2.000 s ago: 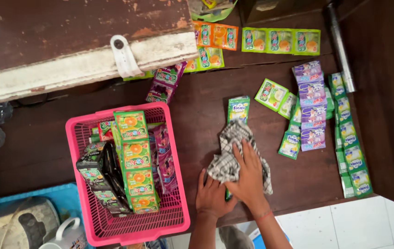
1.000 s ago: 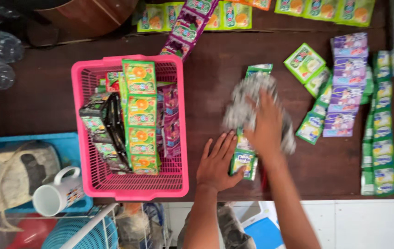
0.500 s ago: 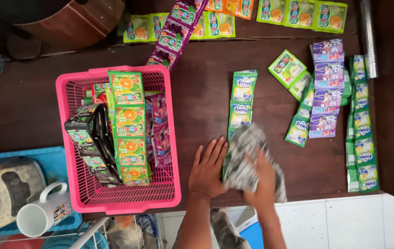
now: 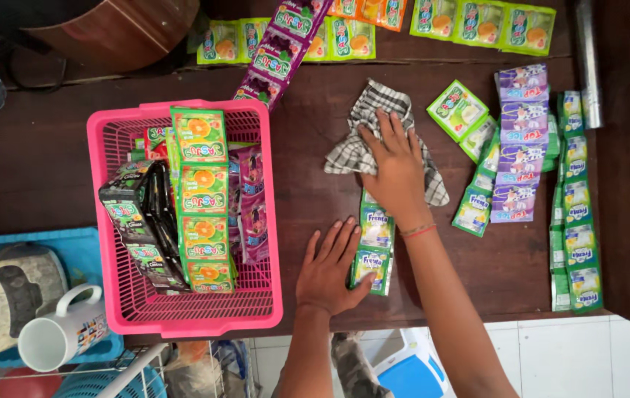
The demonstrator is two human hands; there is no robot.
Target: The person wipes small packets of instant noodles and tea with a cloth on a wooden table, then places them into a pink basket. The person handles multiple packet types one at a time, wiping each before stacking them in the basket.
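My right hand presses flat on a checked grey-and-white cloth spread on the dark wooden table. A strip of green sachets lies partly under that hand and cloth. My left hand rests flat on the table near the front edge, fingers apart, its thumb touching the lower end of the green strip. Neither hand grips anything.
A pink plastic basket full of sachet strips stands left of my hands. More green, purple and orange sachet strips lie to the right and along the back. A white mug and blue tray sit lower left.
My right hand has pushed the cloth away from the front edge toward the back of the table, over the green strip. My left hand stays flat by the strip's lower end.
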